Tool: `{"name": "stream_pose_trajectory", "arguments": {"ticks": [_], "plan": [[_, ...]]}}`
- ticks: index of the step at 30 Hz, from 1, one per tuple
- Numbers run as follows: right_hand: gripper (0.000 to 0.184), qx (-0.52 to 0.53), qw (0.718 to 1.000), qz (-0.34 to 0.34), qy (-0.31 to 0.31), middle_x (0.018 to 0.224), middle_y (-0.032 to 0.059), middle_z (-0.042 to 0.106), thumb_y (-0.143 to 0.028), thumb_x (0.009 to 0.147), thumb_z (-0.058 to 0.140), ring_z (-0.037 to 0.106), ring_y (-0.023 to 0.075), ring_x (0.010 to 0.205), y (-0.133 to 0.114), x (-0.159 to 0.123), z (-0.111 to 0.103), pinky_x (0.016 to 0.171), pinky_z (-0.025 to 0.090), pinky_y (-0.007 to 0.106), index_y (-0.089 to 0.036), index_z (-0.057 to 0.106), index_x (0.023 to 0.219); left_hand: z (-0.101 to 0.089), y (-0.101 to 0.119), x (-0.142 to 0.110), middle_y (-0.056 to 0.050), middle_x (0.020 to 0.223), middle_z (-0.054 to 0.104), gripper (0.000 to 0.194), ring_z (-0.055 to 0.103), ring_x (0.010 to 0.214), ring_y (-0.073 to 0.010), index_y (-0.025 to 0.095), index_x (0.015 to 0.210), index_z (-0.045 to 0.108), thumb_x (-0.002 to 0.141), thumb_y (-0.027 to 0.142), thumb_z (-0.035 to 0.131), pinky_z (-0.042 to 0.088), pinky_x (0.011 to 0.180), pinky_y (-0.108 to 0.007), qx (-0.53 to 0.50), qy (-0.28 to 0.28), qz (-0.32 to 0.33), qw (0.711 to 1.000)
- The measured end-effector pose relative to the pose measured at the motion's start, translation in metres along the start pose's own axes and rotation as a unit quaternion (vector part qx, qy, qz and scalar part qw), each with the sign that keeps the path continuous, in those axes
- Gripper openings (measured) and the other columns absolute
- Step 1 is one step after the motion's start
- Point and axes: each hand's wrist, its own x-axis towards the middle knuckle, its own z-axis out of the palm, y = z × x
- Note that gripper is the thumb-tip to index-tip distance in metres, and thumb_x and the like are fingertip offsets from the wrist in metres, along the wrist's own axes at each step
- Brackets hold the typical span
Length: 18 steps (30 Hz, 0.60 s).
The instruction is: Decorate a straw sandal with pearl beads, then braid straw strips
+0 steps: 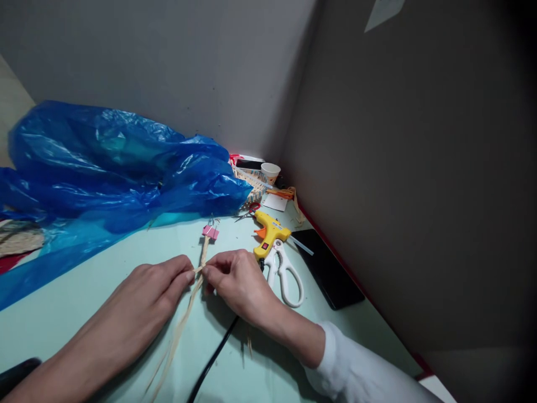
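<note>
A pale raffia braid [205, 249] runs down from a pink binder clip [210, 232] on the table. My left hand [161, 285] pinches a strand on the left side of the braid. Just across from it, my right hand [237, 280] pinches the raffia at the lower end of the plaited part. Both sets of fingertips are close together. Loose raffia strands [178, 333] trail below toward the front of the table. The fingertips partly cover where the strands cross.
Right of my hands lie a yellow glue gun [271, 235], white-handled scissors [289, 277] and a black phone or tablet [329, 271]. A black cord [216, 355] crosses the table in front. Blue plastic [126, 168] heaps at the back left. A paper cup [271, 170] stands near the wall.
</note>
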Motion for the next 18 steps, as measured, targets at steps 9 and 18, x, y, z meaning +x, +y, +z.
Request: {"name": "stream_pose_trajectory", "arguments": {"ticks": [9, 18], "plan": [[0.033, 0.006, 0.998, -0.055, 0.005, 0.056, -0.0053, 0.026, -0.016, 0.082, 0.052, 0.028, 0.0097, 0.057, 0.002, 0.000, 0.001, 0.053, 0.021, 0.026, -0.018, 0.036, 0.053, 0.025, 0.021, -0.014, -0.016, 0.074, 0.072, 0.038, 0.067, 0.068, -0.0371, 0.024, 0.084, 0.060, 0.088, 0.048, 0.031, 0.036, 0.065, -0.042, 0.077, -0.066, -0.062, 0.993], [0.026, 0.103, 0.993, 0.009, -0.055, 0.070, 0.0024, 0.068, -0.015, 0.081, 0.051, 0.060, 0.0157, 0.073, 0.000, 0.002, -0.002, 0.069, 0.043, 0.023, -0.015, 0.074, 0.068, 0.038, 0.029, -0.021, -0.025, 0.105, 0.076, 0.047, 0.074, 0.090, -0.0413, 0.017, 0.111, 0.065, 0.092, 0.010, 0.023, 0.036, 0.067, -0.044, 0.246, -0.182, -0.011, 0.952]]}}
